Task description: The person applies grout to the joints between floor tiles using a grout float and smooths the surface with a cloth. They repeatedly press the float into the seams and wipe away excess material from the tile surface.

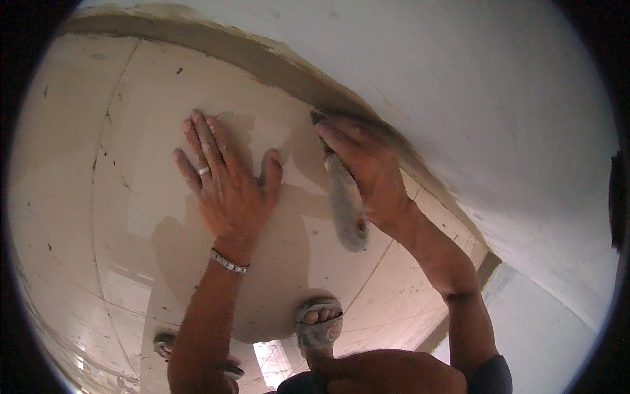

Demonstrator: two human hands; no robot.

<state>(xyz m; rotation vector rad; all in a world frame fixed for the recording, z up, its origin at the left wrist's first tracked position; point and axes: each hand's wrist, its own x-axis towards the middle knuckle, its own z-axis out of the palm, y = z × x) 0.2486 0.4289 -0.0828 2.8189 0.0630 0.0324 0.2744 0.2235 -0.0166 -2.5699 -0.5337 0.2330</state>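
Note:
My left hand point(226, 171) lies flat on the pale floor tiles point(138, 197), fingers stretched out and thumb apart; nothing is in it. Close to the foot of the wall, my right hand point(364, 161) is closed round a dusty hand tool point(346, 210). Its long, rounded grey end sticks out toward me below the fingers, and a dark part shows at the fingertips. The rest of the tool is covered by my hand, so its kind cannot be made out. A strip of grey-brown mortar point(262, 62) runs along the joint just beyond my right hand.
A pale painted wall point(485, 111) rises on the right and meets another wall point(545, 322) at the lower right corner. Thin dark joints and bits of grit mark the tiles. My sandalled foot point(320, 320) rests on the floor near the lower middle.

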